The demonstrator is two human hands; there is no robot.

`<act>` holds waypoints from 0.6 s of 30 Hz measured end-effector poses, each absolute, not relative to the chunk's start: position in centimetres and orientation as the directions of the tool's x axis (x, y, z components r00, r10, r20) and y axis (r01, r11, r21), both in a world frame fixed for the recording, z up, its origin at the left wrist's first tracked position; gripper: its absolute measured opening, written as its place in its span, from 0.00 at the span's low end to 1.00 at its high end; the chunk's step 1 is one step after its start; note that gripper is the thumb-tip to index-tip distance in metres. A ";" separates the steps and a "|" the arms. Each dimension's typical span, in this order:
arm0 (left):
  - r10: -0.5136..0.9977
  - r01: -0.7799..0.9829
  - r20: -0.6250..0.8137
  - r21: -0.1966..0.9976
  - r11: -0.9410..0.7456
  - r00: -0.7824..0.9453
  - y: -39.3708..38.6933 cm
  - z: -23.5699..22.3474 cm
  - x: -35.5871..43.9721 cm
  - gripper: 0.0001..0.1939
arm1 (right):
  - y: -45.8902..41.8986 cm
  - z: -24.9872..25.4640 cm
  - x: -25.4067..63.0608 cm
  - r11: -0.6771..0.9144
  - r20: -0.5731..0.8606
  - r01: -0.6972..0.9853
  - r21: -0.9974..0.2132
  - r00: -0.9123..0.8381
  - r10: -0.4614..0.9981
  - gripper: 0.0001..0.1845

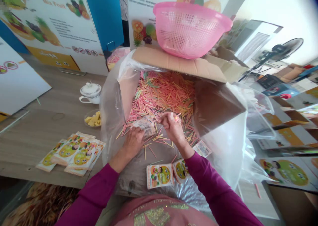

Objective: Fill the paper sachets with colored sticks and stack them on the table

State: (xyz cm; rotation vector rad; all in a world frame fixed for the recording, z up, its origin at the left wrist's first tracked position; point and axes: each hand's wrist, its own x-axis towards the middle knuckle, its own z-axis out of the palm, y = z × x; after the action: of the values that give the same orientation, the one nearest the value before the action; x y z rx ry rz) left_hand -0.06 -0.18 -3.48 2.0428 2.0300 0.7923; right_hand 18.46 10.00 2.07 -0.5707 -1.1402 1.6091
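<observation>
A pile of thin pink, yellow and green sticks (165,90) fills the back of an opened cardboard box (211,100) lined with clear plastic. At the near edge of the pile, my left hand (134,140) is closed on a printed packet (146,126), which lies tilted against the sticks. My right hand (172,126) is just right of it, fingers pinched together around a few sticks (177,117). Loose sticks are scattered below both hands. Close to my body lies a stack of printed packets (160,176), and another packet (202,149) rests by my right wrist.
A pink plastic basket (191,30) stands behind the box flap. On the table at left are several printed packets (79,153), a lidded white cup (90,93) and a dish of yellow pieces (93,119). Printed display boards (62,30) rise behind; a fan (283,50) stands at right.
</observation>
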 end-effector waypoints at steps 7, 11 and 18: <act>0.937 0.529 0.283 0.838 -0.136 -0.207 -0.2 -2.4 -1.1 0.10 | 8.3 2.1 18.3 -0.030 0.147 -0.394 -0.919 -0.412 0.899 0.34; 0.933 0.354 0.282 0.915 -0.191 -0.223 -0.4 -1.0 -0.1 0.14 | 7.8 3.0 17.3 0.086 0.260 -0.358 -0.930 -0.472 0.842 0.33; 0.929 0.234 0.260 0.951 -0.200 -0.262 -0.7 -1.1 0.9 0.22 | 6.9 3.9 17.0 0.205 0.283 -0.200 -0.958 -0.543 0.791 0.33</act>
State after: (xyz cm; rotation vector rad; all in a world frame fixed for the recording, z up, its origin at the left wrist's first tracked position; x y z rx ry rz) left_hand 0.88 -0.71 -1.15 1.3900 1.4660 1.5079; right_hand 16.99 6.85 3.86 -0.5668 -1.6338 1.4739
